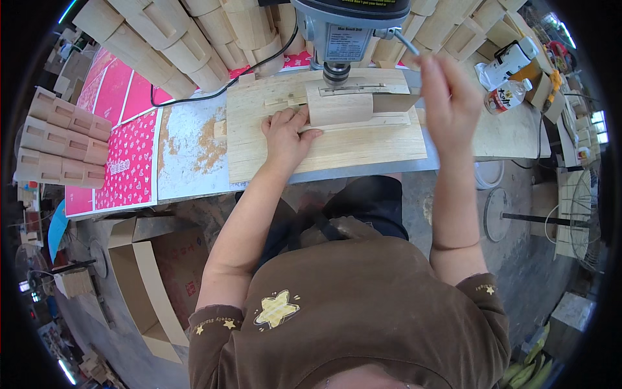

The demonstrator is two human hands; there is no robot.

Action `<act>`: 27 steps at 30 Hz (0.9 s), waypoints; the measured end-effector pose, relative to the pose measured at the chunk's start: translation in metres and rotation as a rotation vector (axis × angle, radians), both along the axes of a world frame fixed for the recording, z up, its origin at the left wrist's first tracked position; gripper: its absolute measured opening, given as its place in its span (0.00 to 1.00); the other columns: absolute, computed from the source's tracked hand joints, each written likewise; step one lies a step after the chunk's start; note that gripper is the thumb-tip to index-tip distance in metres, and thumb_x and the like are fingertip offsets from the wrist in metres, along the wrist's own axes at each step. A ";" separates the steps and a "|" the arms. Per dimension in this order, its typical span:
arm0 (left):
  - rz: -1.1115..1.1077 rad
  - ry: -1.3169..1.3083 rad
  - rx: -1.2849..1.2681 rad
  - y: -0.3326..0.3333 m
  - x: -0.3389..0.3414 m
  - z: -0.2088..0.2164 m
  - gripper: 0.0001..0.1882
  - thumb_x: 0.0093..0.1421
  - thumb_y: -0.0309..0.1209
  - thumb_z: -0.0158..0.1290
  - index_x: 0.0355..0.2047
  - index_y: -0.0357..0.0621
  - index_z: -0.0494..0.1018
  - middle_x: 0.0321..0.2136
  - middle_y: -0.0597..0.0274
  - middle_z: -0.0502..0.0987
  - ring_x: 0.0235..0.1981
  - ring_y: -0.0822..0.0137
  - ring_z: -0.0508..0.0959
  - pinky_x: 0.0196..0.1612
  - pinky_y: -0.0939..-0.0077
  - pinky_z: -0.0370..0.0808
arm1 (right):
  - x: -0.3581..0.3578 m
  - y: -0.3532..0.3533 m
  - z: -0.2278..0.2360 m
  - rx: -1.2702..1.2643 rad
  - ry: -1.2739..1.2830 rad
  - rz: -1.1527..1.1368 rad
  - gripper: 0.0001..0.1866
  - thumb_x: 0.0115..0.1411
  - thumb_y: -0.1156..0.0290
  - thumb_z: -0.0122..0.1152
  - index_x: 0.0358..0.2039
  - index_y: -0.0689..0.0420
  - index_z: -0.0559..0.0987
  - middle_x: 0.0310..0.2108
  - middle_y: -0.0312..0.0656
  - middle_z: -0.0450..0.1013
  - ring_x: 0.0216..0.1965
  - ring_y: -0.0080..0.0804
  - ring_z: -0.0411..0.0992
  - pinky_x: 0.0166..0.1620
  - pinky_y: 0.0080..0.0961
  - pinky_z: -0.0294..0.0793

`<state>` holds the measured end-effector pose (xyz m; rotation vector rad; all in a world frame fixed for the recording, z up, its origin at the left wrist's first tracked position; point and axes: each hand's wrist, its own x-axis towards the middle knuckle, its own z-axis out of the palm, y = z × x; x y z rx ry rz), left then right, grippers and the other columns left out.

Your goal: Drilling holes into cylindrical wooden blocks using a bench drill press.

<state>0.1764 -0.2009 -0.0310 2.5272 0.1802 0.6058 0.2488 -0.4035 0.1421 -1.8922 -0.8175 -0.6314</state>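
Note:
A small bench drill press (352,42) stands at the back of the table, its chuck (336,72) over a pale wooden cylinder (340,107). The cylinder lies on its side between thin wooden strips on a flat wooden board (363,146). My left hand (287,135) grips the cylinder's left end, fingers bent against it and thumb low along the board; the fingertips are partly hidden. My right hand (451,97), smeared by motion, is raised and closed around the end of the drill's metal lever (406,42). A drill bit cannot be made out.
Stacks of wooden cylinders with slots (162,32) stand behind the board, and more (63,139) at the left edge. A black cable (223,91) crosses the table. A plastic bottle (508,96) stands at the right. An open cardboard box (152,285) sits on the floor.

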 end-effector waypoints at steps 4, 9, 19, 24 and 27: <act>-0.042 -0.075 0.018 -0.004 0.005 -0.001 0.27 0.43 0.39 0.63 0.45 0.50 0.74 0.26 0.67 0.70 0.36 0.63 0.70 0.48 0.62 0.56 | 0.008 0.003 -0.071 0.134 -0.117 -0.022 0.03 0.55 0.77 0.56 0.28 0.62 0.77 0.20 0.39 0.70 0.20 0.27 0.65 0.26 0.24 0.64; -0.031 0.027 -0.020 -0.006 0.006 0.001 0.26 0.43 0.40 0.63 0.45 0.48 0.75 0.31 0.65 0.72 0.40 0.62 0.70 0.50 0.60 0.54 | 0.029 0.008 -0.102 0.174 -0.274 0.010 0.04 0.54 0.79 0.56 0.31 0.61 0.77 0.22 0.40 0.71 0.23 0.35 0.68 0.31 0.27 0.64; -0.026 0.023 -0.104 -0.004 0.007 0.011 0.26 0.41 0.40 0.64 0.42 0.48 0.76 0.29 0.65 0.74 0.41 0.63 0.71 0.50 0.60 0.54 | 0.088 0.021 0.051 0.036 -0.257 -0.157 0.10 0.61 0.68 0.53 0.32 0.63 0.75 0.21 0.35 0.68 0.23 0.20 0.65 0.29 0.20 0.65; -0.070 0.026 -0.285 -0.008 0.023 0.009 0.22 0.36 0.39 0.67 0.32 0.46 0.77 0.25 0.68 0.74 0.37 0.66 0.73 0.50 0.63 0.54 | 0.121 0.040 0.056 0.070 -0.109 -0.067 0.12 0.61 0.65 0.50 0.31 0.63 0.74 0.21 0.45 0.69 0.26 0.28 0.69 0.31 0.24 0.67; -0.096 -0.040 -0.328 0.002 0.017 0.006 0.20 0.36 0.37 0.68 0.29 0.45 0.76 0.25 0.69 0.73 0.34 0.67 0.74 0.50 0.63 0.55 | 0.107 0.025 0.007 0.094 -0.028 0.048 0.12 0.62 0.65 0.50 0.38 0.61 0.73 0.26 0.38 0.70 0.28 0.26 0.69 0.33 0.21 0.69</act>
